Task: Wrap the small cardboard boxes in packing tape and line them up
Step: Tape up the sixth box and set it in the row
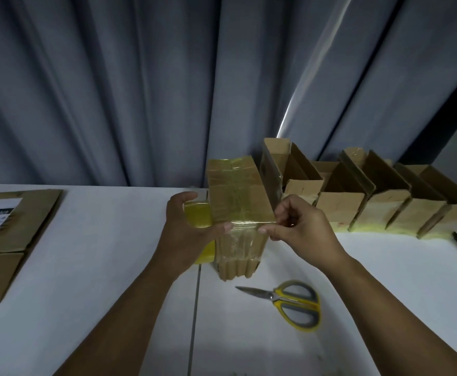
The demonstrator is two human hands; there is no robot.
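Grey-blue pleated curtain (pixel 113 90) fills the back. Bright daylight slit (pixel 316 77) between panels, right of centre. White table (pixel 100 253) below, seam (pixel 196 308) running front to back. Dim light.

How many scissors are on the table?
1. The yellow-handled scissors lie on the table, in front of the taped box, below the right hand. More could be hidden behind the boxes.

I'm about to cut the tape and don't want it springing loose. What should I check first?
1. Tape strip stretched across the box: ok.
2. Right hand pinches the strip at the box's right edge: ok.
3. Left hand holds the tape roll beside the box: ok.
4. Scissors on the table near the box: ok.
5. A hand free for the scissors: not ok.
6. Tape stuck down on the far side: cannot tell.
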